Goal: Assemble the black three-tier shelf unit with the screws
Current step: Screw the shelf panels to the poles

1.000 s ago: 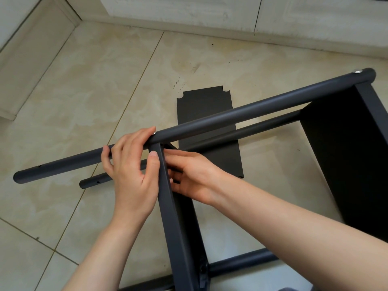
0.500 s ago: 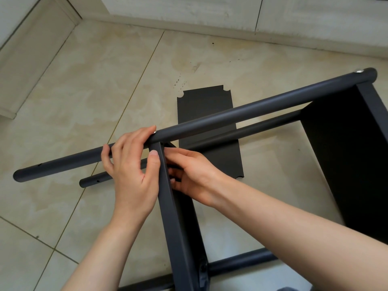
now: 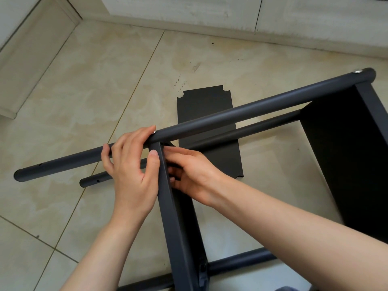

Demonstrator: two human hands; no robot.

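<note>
The black shelf unit lies on its side on the tiled floor. Its upper pole (image 3: 252,108) runs from lower left to upper right, with a silver screw (image 3: 210,71) at the right end. My left hand (image 3: 132,171) grips this pole where the middle shelf panel (image 3: 174,217) meets it; its fingertips cover a small silver screw (image 3: 154,132) and its thumb presses the panel's edge. My right hand (image 3: 191,173) reaches under the pole, fingers curled at the inner side of the joint; what they pinch is hidden. A second shelf (image 3: 346,154) is fixed at the right.
A loose black shelf panel (image 3: 204,101) lies flat on the floor beyond the poles. A second pole (image 3: 262,129) runs below the first, and a third (image 3: 237,261) crosses near the bottom. White cabinet fronts (image 3: 189,9) line the far side, a wall base (image 3: 31,49) the left.
Almost nothing has moved. Both hands stay at the same joint; the right fingers shift slightly beneath the pole.
</note>
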